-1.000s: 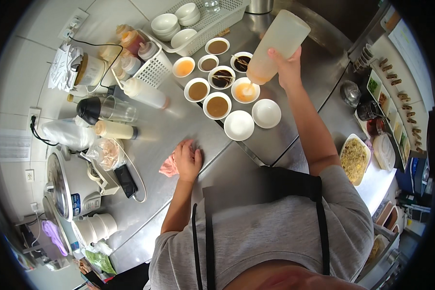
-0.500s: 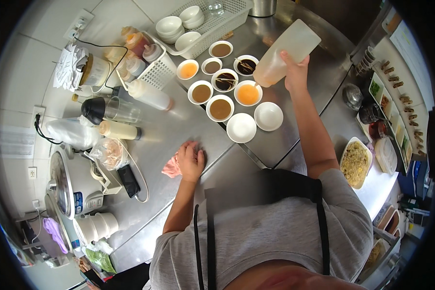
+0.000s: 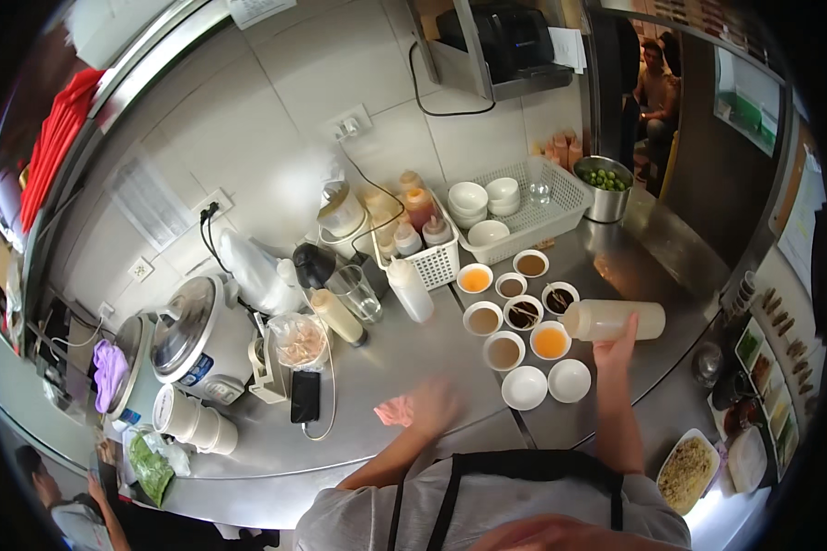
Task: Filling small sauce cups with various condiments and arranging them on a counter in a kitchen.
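Note:
My right hand (image 3: 616,345) grips a large translucent squeeze bottle (image 3: 623,320) with pale contents, held nearly level. Its left end is beside the bowl of orange sauce (image 3: 550,342). Around it stand small white bowls of brown sauce (image 3: 504,351) and dark sauce with thin pale strips (image 3: 524,313). Nearest to me, two white bowls (image 3: 525,388) hold nothing. My left hand (image 3: 436,408) is smeared by motion over the steel counter, just right of a crumpled pink cloth (image 3: 394,411); its fingers cannot be made out.
Behind the bowls stand a white basket of squeeze bottles (image 3: 432,266) and a white rack (image 3: 547,213) with stacked bowls. A pot of green produce (image 3: 605,188) is at the back right. Left are a rice cooker (image 3: 196,335) and a phone (image 3: 305,398); right, a rice tray (image 3: 687,473).
The view has swung up, showing more wall and a person beyond the doorway. My left hand has moved off the pink cloth to the right. The bottle has tipped closer to level.

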Available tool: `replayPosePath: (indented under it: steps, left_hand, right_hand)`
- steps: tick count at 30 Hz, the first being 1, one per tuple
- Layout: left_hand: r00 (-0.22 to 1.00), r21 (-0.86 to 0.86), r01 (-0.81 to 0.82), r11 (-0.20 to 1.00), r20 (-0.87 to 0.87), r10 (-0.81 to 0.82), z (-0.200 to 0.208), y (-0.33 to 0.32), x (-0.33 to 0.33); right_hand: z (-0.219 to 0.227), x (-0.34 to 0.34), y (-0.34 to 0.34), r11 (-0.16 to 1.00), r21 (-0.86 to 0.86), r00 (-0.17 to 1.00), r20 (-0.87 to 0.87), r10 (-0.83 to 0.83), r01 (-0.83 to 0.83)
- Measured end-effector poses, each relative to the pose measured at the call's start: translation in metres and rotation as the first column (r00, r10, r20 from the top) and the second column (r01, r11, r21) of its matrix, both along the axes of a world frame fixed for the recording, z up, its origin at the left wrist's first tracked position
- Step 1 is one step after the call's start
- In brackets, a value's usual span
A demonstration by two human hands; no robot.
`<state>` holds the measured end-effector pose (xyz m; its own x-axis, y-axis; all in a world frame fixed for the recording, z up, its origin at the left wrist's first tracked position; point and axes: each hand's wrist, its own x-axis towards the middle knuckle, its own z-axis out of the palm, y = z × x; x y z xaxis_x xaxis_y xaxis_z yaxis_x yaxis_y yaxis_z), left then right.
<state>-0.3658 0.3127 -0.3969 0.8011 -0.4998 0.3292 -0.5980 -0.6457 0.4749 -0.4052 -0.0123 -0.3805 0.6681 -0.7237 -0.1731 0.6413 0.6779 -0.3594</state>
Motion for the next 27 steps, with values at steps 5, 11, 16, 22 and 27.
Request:
replayPosePath:
  steps: [5,11,16,22,27]
  left_hand:
    - [0.980,-0.237,0.196,0.951,0.004,-0.201,0.047,-0.063,-0.008]
    - [0.905,-0.498,0.363,0.788,-0.014,-0.426,0.084,-0.121,-0.016]
    - [0.858,-0.653,0.349,0.672,-0.066,-0.510,0.091,-0.123,-0.017]
    - [0.889,-0.808,0.183,0.560,-0.108,-0.446,0.146,-0.076,-0.009]
    - [0.953,-0.897,0.087,0.434,-0.052,-0.298,0.198,-0.015,0.011]
  right_hand:
    - [0.025,-0.009,0.024,0.992,0.080,0.993,0.082,0.087,-0.093]
    - [0.057,-0.021,0.058,0.983,0.017,0.965,0.194,0.177,-0.183]
    - [0.075,-0.036,0.093,0.920,-0.111,0.891,0.233,0.391,-0.375]
    - [0.075,-0.040,0.099,0.502,-0.285,0.524,0.001,0.852,-0.816]
    - [0.088,-0.056,0.078,0.504,-0.470,0.653,-0.238,0.718,-0.725]
